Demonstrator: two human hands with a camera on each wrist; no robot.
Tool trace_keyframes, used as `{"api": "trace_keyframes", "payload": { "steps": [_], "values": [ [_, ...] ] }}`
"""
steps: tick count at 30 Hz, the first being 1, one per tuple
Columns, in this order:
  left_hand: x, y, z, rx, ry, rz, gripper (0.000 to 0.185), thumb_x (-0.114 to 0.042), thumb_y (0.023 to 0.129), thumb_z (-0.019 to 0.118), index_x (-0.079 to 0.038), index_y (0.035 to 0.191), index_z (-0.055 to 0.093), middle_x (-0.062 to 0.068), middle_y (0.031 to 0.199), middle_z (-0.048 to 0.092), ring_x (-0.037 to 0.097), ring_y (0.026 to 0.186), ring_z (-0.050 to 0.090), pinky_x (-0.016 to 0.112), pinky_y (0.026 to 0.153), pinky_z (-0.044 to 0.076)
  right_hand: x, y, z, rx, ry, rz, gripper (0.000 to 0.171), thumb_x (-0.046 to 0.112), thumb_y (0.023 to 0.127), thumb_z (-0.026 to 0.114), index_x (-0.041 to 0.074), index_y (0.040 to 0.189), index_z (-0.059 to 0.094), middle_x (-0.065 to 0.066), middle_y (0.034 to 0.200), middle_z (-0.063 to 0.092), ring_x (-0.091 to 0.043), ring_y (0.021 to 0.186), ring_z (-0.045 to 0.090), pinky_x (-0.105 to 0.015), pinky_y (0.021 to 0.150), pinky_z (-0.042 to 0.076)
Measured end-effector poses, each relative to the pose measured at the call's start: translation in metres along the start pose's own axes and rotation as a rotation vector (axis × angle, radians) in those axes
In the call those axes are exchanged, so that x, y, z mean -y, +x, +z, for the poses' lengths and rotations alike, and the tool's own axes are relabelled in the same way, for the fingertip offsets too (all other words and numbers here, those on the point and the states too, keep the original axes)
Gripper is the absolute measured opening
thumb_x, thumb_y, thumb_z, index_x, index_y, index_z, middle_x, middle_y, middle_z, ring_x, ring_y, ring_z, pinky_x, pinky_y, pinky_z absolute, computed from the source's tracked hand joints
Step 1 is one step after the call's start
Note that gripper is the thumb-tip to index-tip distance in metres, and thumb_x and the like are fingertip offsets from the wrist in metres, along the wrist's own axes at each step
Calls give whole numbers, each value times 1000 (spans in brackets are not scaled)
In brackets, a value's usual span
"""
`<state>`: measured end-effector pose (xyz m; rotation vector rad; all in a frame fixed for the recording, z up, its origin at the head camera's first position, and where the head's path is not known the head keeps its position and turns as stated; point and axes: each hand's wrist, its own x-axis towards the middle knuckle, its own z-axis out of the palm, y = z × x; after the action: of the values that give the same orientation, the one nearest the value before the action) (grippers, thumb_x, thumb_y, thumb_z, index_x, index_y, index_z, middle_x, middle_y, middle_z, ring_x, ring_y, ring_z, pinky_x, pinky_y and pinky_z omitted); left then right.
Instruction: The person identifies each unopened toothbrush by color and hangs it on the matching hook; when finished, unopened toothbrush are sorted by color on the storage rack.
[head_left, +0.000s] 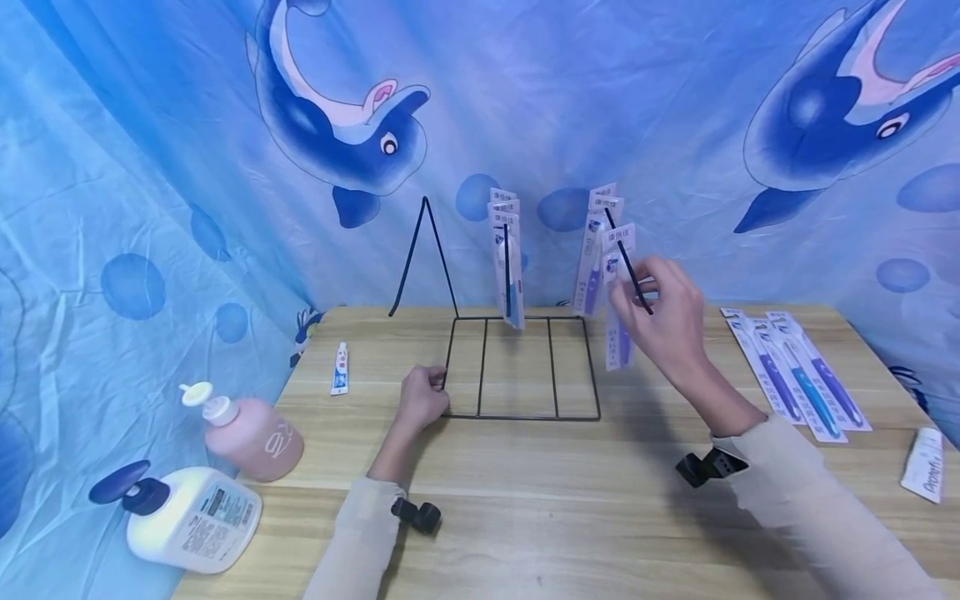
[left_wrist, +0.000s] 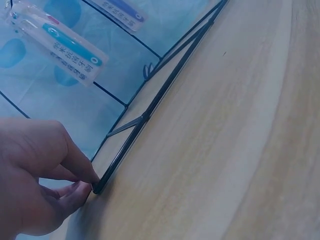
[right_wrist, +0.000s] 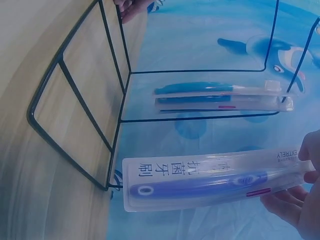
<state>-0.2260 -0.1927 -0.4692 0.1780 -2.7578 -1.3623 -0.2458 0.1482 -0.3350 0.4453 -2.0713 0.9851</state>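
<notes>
A black wire rack [head_left: 525, 367] stands on the wooden table [head_left: 570, 500]. My left hand [head_left: 427, 396] pinches the front left corner of its base; the left wrist view shows thumb and fingers [left_wrist: 82, 175] closed on the wire [left_wrist: 150, 112]. My right hand [head_left: 654, 302] holds a packaged purple toothbrush [head_left: 619, 337] by its top end against the right slanted hook [head_left: 628, 265]. In the right wrist view this pack [right_wrist: 200, 184] is pinched at its right end by my fingers [right_wrist: 295, 202]. Other packs [head_left: 507, 258] hang on the left hook, and more [head_left: 592, 267] hang behind my right hand.
Several packaged toothbrushes [head_left: 795, 375] lie at the table's right, with a toothpaste tube [head_left: 924, 463] near the edge. A small tube [head_left: 341, 368] lies left of the rack. A pink pump bottle [head_left: 253, 435] and a white one [head_left: 191, 518] stand at the front left corner. A dolphin curtain hangs behind.
</notes>
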Motion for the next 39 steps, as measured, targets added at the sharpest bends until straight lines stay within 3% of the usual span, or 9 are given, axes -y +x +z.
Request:
{"api": "trace_keyframes", "payload": {
  "steps": [9, 15, 18, 25, 33, 39],
  "values": [
    [0, -1, 0, 3, -5, -13, 61, 16, 65, 49, 12, 125, 60, 23, 110, 67, 34, 104, 63, 44, 94, 54, -5, 15, 20, -19, -3, -17, 16, 14, 87, 65, 1, 81, 58, -16, 78, 59, -32, 77, 60, -42, 65, 48],
    [-6, -3, 3, -17, 178, 38, 60, 13, 62, 51, 14, 121, 62, 31, 120, 62, 43, 115, 58, 51, 95, 52, -7, 24, 31, -41, -34, -17, 17, 11, 85, 64, 1, 77, 53, -15, 70, 53, -32, 71, 50, -39, 59, 37],
    [-10, -4, 2, -26, 217, 27, 59, 12, 61, 54, 15, 120, 63, 32, 121, 61, 46, 116, 56, 53, 96, 51, -8, 26, 34, -50, -35, -11, 16, 11, 85, 63, 2, 77, 53, -14, 70, 53, -31, 71, 49, -38, 58, 36],
    [-9, -2, 0, -30, 168, -12, 62, 13, 60, 52, 13, 121, 63, 29, 120, 63, 44, 117, 57, 51, 96, 51, -9, 35, 41, -42, -42, 5, 16, 10, 86, 60, 2, 77, 51, -9, 67, 46, -25, 64, 40, -33, 53, 30],
    [-6, -2, 1, -10, 85, -68, 63, 15, 63, 50, 11, 125, 61, 24, 114, 67, 39, 111, 61, 48, 96, 52, -17, 43, 49, -45, -45, 60, 14, 10, 86, 61, 0, 80, 54, -12, 68, 48, -28, 67, 43, -33, 58, 32],
    [-10, -3, -1, -2, 52, -74, 62, 16, 64, 49, 10, 125, 61, 21, 110, 68, 35, 106, 63, 45, 95, 53, -21, 43, 50, -67, -35, 49, 14, 9, 85, 60, 0, 78, 53, -10, 67, 46, -27, 66, 41, -33, 57, 31]
  ]
}}
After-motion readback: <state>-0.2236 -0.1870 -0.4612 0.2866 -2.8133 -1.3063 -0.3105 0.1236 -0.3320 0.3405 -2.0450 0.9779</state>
